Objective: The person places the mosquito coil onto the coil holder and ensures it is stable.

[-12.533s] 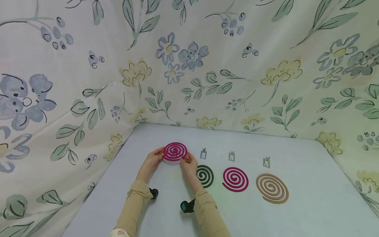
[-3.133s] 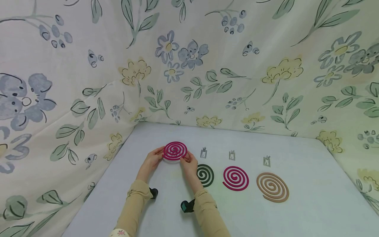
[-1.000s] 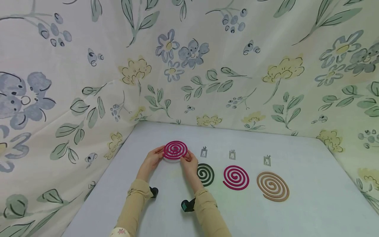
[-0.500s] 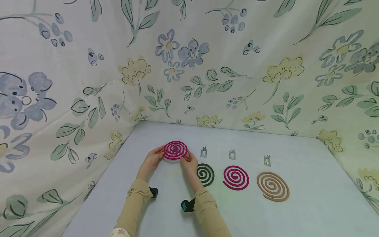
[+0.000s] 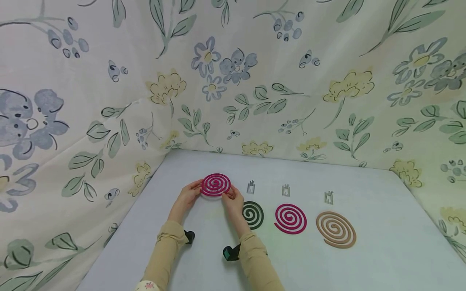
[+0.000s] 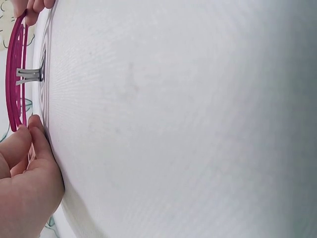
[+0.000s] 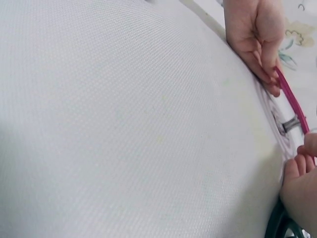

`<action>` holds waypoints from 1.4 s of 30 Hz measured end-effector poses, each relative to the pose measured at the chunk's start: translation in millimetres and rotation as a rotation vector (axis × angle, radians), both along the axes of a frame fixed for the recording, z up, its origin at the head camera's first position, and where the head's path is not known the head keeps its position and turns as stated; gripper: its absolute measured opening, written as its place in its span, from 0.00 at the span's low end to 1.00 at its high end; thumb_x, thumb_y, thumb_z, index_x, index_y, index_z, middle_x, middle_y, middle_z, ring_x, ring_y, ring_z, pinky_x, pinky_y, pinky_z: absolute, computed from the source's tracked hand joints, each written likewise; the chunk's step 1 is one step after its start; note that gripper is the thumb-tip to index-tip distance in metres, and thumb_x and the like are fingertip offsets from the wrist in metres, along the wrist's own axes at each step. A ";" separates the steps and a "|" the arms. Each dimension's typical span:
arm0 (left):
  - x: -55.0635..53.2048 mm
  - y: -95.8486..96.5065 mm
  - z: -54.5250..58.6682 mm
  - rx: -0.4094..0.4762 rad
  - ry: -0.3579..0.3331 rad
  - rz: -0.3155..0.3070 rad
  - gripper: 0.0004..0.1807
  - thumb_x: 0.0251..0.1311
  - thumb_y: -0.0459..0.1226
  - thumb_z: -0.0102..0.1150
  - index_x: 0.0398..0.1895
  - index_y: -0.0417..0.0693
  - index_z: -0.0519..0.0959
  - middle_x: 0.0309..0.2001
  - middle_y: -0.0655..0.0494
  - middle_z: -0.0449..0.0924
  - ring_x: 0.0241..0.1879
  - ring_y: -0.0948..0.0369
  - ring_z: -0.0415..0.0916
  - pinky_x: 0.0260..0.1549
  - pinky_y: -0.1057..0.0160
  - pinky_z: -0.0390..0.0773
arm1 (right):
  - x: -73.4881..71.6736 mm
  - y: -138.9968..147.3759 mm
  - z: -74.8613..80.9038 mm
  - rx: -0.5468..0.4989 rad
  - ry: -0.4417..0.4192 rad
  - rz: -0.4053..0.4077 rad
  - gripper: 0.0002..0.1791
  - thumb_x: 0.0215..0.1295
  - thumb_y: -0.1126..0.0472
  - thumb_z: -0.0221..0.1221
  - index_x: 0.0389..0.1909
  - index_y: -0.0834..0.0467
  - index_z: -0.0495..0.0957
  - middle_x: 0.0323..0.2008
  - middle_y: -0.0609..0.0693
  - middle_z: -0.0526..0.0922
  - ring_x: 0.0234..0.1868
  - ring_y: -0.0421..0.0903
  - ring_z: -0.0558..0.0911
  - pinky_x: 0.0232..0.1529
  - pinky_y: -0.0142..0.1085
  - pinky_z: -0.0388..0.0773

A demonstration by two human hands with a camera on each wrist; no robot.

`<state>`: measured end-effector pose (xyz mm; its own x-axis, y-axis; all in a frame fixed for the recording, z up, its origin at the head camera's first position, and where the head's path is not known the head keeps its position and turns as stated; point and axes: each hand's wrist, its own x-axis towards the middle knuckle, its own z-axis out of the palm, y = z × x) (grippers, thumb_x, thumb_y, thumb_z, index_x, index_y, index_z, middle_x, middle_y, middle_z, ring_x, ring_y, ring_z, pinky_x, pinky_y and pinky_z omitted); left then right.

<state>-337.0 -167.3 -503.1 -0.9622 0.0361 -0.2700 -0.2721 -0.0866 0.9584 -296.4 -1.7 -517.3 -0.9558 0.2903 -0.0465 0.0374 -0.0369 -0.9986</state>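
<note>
In the head view a magenta mosquito coil (image 5: 216, 184) lies level above the table, at the left of the row. My left hand (image 5: 187, 199) pinches its left rim. At the near right rim my right hand (image 5: 234, 203) pinches it between thumb and fingers. The left wrist view shows a small grey metal stand (image 6: 30, 75) under the coil's middle, rising from the table to the coil's underside. The right wrist view has the same coil (image 7: 293, 101) edge-on, with both hands at its rim. Whether the stand's tip goes through the coil's centre is too small to tell.
To the right lie a dark green coil (image 5: 250, 214), partly behind my right forearm, another magenta coil (image 5: 289, 218) and a tan coil (image 5: 333, 229). Behind them lie flat metal stands: one (image 5: 251, 188), a second (image 5: 285, 190) and a third (image 5: 329, 198). Floral cloth (image 5: 233, 121) surrounds the white table.
</note>
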 end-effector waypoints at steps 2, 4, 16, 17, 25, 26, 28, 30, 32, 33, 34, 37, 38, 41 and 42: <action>-0.3 1.0 -0.5 -0.001 0.002 0.003 0.26 0.68 0.24 0.40 0.69 0.35 0.58 0.68 0.34 0.60 0.53 0.65 0.68 0.40 0.81 0.72 | -0.1 0.2 -1.0 0.000 0.012 -0.006 0.27 0.55 0.74 0.60 0.58 0.70 0.71 0.44 0.65 0.81 0.43 0.50 0.79 0.46 0.35 0.79; -0.3 1.9 -0.6 -0.003 0.002 0.007 0.26 0.68 0.24 0.40 0.69 0.35 0.59 0.67 0.35 0.61 0.55 0.64 0.67 0.41 0.81 0.72 | 0.1 0.3 -1.8 0.005 0.023 -0.012 0.27 0.55 0.74 0.60 0.58 0.71 0.71 0.44 0.66 0.81 0.43 0.52 0.80 0.46 0.36 0.79; 1.5 1.8 -0.8 -0.019 0.015 0.006 0.26 0.67 0.23 0.39 0.69 0.33 0.59 0.67 0.33 0.60 0.63 0.55 0.62 0.67 0.58 0.61 | 5.4 -1.4 3.8 -0.009 0.013 -0.031 0.26 0.54 0.74 0.60 0.57 0.71 0.71 0.42 0.66 0.81 0.39 0.47 0.79 0.42 0.33 0.78; 1.6 1.6 -0.7 -0.012 0.013 0.008 0.26 0.67 0.23 0.39 0.69 0.33 0.59 0.67 0.33 0.60 0.64 0.54 0.62 0.68 0.57 0.60 | 5.5 -1.5 3.5 -0.006 0.013 -0.031 0.26 0.54 0.74 0.60 0.57 0.71 0.71 0.41 0.66 0.81 0.38 0.46 0.79 0.42 0.33 0.78; 6.2 1.7 6.3 0.024 0.001 0.009 0.25 0.67 0.23 0.40 0.68 0.31 0.59 0.67 0.34 0.61 0.52 0.65 0.69 0.56 0.71 0.70 | 3.5 -0.1 2.7 0.019 -0.016 -0.032 0.26 0.55 0.73 0.60 0.57 0.70 0.72 0.41 0.65 0.81 0.39 0.48 0.80 0.42 0.34 0.78; 6.9 2.1 7.4 0.021 0.002 0.008 0.25 0.67 0.23 0.41 0.68 0.31 0.59 0.66 0.34 0.62 0.50 0.67 0.69 0.54 0.72 0.71 | 3.0 0.1 3.2 0.021 -0.021 -0.032 0.26 0.56 0.72 0.60 0.57 0.70 0.72 0.41 0.65 0.81 0.40 0.49 0.80 0.43 0.35 0.79; 6.3 3.7 7.4 0.007 -0.009 0.020 0.25 0.68 0.24 0.41 0.68 0.32 0.60 0.65 0.36 0.64 0.50 0.67 0.69 0.54 0.72 0.71 | 2.3 0.5 3.6 0.013 -0.038 -0.029 0.25 0.56 0.72 0.60 0.58 0.69 0.72 0.42 0.64 0.82 0.41 0.49 0.80 0.43 0.35 0.79; 3.5 3.4 2.9 -0.003 -0.008 0.024 0.25 0.68 0.25 0.42 0.68 0.34 0.60 0.64 0.39 0.66 0.52 0.65 0.69 0.58 0.68 0.69 | 2.0 0.6 4.1 0.009 -0.054 -0.025 0.25 0.57 0.72 0.60 0.58 0.68 0.72 0.43 0.64 0.82 0.41 0.48 0.80 0.44 0.34 0.79; -2.6 1.2 -6.4 0.000 0.008 0.023 0.24 0.68 0.26 0.43 0.67 0.36 0.63 0.62 0.41 0.69 0.52 0.64 0.68 0.61 0.63 0.67 | 2.4 0.5 5.2 0.009 -0.062 -0.021 0.26 0.57 0.72 0.60 0.59 0.68 0.71 0.43 0.64 0.82 0.41 0.48 0.81 0.44 0.34 0.80; -14.5 -5.4 -24.7 0.055 0.058 -0.007 0.23 0.67 0.28 0.47 0.65 0.39 0.67 0.59 0.45 0.73 0.50 0.65 0.70 0.59 0.64 0.69 | 2.9 0.3 5.7 0.010 -0.066 -0.019 0.26 0.57 0.72 0.60 0.59 0.68 0.71 0.43 0.64 0.82 0.41 0.48 0.81 0.44 0.34 0.80; -16.6 -6.9 -28.4 0.070 0.069 -0.011 0.23 0.66 0.28 0.48 0.65 0.39 0.68 0.58 0.45 0.74 0.50 0.64 0.70 0.60 0.63 0.69 | 3.4 0.1 6.5 0.016 -0.067 -0.018 0.26 0.57 0.72 0.60 0.58 0.69 0.71 0.43 0.64 0.82 0.41 0.48 0.81 0.44 0.34 0.80; -18.0 -8.4 -30.8 0.086 0.092 -0.027 0.23 0.66 0.27 0.48 0.65 0.37 0.67 0.57 0.45 0.74 0.49 0.64 0.70 0.59 0.63 0.69 | 5.2 -0.6 8.8 0.034 -0.066 -0.012 0.25 0.57 0.72 0.60 0.58 0.70 0.71 0.43 0.65 0.82 0.41 0.50 0.81 0.44 0.36 0.80; -16.0 -8.9 -28.9 0.097 0.103 -0.034 0.24 0.66 0.27 0.48 0.65 0.35 0.66 0.54 0.48 0.77 0.47 0.67 0.72 0.56 0.66 0.71 | 5.6 -0.6 9.2 0.042 -0.066 -0.010 0.25 0.57 0.71 0.60 0.58 0.70 0.71 0.43 0.65 0.82 0.42 0.51 0.81 0.44 0.37 0.80; -44.1 -22.2 -69.4 0.082 0.104 -0.039 0.24 0.65 0.28 0.50 0.66 0.40 0.67 0.53 0.53 0.78 0.49 0.69 0.73 0.52 0.69 0.74 | 6.6 -0.9 10.1 0.053 -0.080 -0.003 0.25 0.58 0.71 0.60 0.58 0.69 0.71 0.44 0.65 0.82 0.44 0.52 0.82 0.46 0.38 0.80; -45.7 -25.0 -73.2 0.104 0.124 -0.056 0.24 0.65 0.28 0.51 0.65 0.40 0.68 0.53 0.54 0.79 0.50 0.69 0.74 0.52 0.70 0.74 | 6.6 -1.0 10.4 0.058 -0.078 -0.001 0.25 0.58 0.71 0.60 0.58 0.70 0.71 0.44 0.65 0.82 0.44 0.53 0.82 0.46 0.38 0.80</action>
<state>-382.7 -192.3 -576.2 -0.9837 0.1120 -0.1409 -0.1591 -0.1748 0.9717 -289.8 -2.7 -506.8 -0.9496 0.2958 -0.1034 0.1147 0.0211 -0.9932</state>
